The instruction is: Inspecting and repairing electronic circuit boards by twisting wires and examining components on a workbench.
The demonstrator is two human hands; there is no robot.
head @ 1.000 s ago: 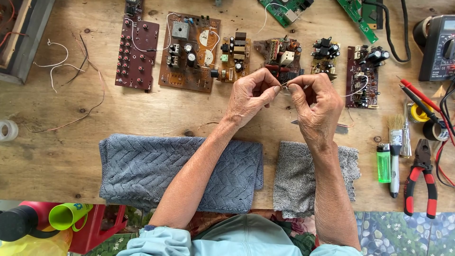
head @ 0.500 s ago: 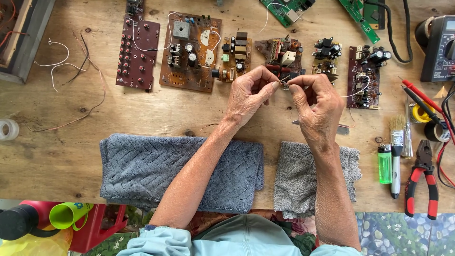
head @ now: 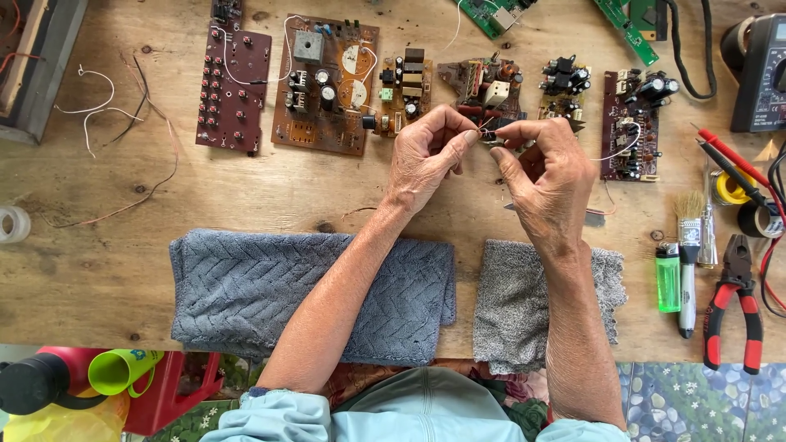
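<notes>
Both hands meet above the middle of the wooden workbench (head: 98,270), just in front of the row of circuit boards. The left hand (head: 424,160) and the right hand (head: 550,176) each pinch closed on a small electronic part (head: 490,133) held between them — thumb and forefinger tips nearly touching, thin wire leads poking out. What the part is exactly, I cannot tell; it is mostly hidden by the fingertips. It looks very light, and I would judge those leads bendable and easy to snap, so the body is the safer place to grip. Behind it lie seven brown boards in the row, the widest brown circuit board (head: 326,82) among them, with two green ones at the far edge. In front lie two grey towels — a large grey towel (head: 246,295) and a small grey towel (head: 512,311). At the right sit one green lighter (head: 668,277), one brush (head: 688,245) and one pair of red-handled pliers (head: 734,299).
</notes>
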